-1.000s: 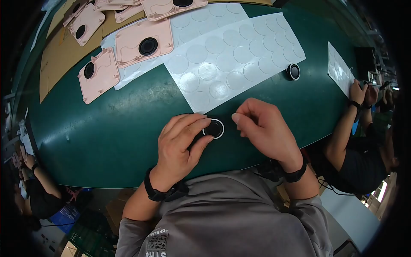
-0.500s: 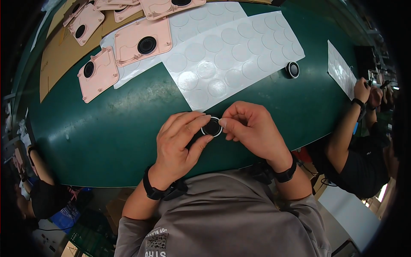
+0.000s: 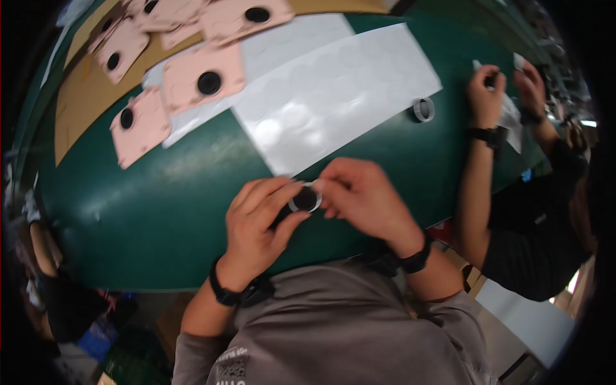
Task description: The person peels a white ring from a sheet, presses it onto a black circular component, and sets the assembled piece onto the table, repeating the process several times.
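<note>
Near the table's front edge, my left hand (image 3: 253,215) grips a small round speaker (image 3: 304,199) between thumb and fingers. It has a black face and a pale rim. The right hand (image 3: 359,192) is closed in a pinch at the speaker's right rim; blur hides whether a thin piece is between its fingertips. Beyond both hands lies a glossy white sheet (image 3: 340,90) marked with rows of circles. Beside its right edge, a second speaker (image 3: 423,110) with a pale rim stands on the green table.
Pink plastic housings (image 3: 144,138) with black round speakers lie at the far left, several piled on brown cardboard (image 3: 74,109). Another pale sheet (image 3: 314,29) lies partly under the glossy one. At the right, a co-worker's hands (image 3: 486,96) are above the green table (image 3: 160,224).
The whole view has shifted a little and blurred. My hands still hold the speaker in much the same pose. The co-worker's hands have moved further in over the table and lifted a sheet.
</note>
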Tool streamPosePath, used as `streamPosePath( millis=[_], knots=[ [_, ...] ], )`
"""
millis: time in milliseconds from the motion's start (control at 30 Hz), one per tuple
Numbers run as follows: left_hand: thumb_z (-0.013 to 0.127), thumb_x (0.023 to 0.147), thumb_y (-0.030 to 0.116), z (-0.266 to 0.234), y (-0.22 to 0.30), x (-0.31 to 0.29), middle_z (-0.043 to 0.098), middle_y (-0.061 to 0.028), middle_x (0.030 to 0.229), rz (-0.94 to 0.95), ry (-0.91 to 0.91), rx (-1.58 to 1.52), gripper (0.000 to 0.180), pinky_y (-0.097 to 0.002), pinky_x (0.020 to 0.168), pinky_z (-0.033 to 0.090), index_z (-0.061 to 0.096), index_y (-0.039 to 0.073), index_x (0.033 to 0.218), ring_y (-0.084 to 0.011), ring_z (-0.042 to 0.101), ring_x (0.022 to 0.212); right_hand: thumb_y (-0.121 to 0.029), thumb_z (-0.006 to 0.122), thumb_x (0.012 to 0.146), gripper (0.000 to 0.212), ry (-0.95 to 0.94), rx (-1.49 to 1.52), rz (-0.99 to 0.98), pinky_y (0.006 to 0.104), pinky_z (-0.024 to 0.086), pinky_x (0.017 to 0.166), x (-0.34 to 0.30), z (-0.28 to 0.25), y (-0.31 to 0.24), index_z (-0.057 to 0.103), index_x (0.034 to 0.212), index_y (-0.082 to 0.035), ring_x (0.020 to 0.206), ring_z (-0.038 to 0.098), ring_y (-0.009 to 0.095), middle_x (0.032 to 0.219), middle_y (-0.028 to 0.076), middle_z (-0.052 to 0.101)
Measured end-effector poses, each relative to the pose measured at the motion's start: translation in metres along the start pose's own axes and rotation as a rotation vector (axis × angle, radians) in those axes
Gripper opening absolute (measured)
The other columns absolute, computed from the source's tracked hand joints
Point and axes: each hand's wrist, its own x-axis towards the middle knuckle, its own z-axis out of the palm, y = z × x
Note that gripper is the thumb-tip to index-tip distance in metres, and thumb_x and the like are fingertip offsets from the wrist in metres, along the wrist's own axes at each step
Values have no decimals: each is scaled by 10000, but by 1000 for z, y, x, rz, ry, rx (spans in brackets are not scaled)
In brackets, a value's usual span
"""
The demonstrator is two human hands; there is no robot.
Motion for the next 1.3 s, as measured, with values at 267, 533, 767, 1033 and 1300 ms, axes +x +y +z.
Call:
streamPosePath(
  millis=[267,533,767,1033,1300],
  knots=[
    [915,751,57,1,0,-4,743,-139,1183,9,-12,37,498,-441,881,581,739,54,1217,-362,708,1037,-162,695,1065,170,-36,-139,-111,238,553,617,-1,-2,5,689,1001,-5,732,714,98,847,40,725],
    [913,756,67,1,-1,-2,742,-166,1186,23,-24,33,508,-447,887,578,730,43,1229,-375,706,1044,-127,716,1042,130,-43,149,7,259,576,641,-14,-23,20,711,1104,-13,745,725,112,892,52,748],
    [901,776,93,0,2,-3,743,-181,1171,-19,-26,46,490,-462,904,568,718,24,1226,-396,699,1044,-84,684,1029,207,856,-467,-452,274,567,655,-6,-94,39,736,1208,7,715,711,131,881,77,754],
    [891,782,84,-1,3,-3,742,-176,1166,-28,-33,40,468,-462,910,557,712,24,1210,-399,693,1044,-89,641,1050,244,884,-272,-445,278,553,645,2,-104,48,747,1247,8,689,684,123,849,67,736],
    [859,804,72,2,3,-8,738,-181,1157,-32,-45,19,459,-449,929,543,709,14,1234,-377,683,1051,-75,647,1044,200,787,-63,-393,273,547,654,-19,-74,50,760,1183,13,705,671,115,893,57,730]
  ],
)
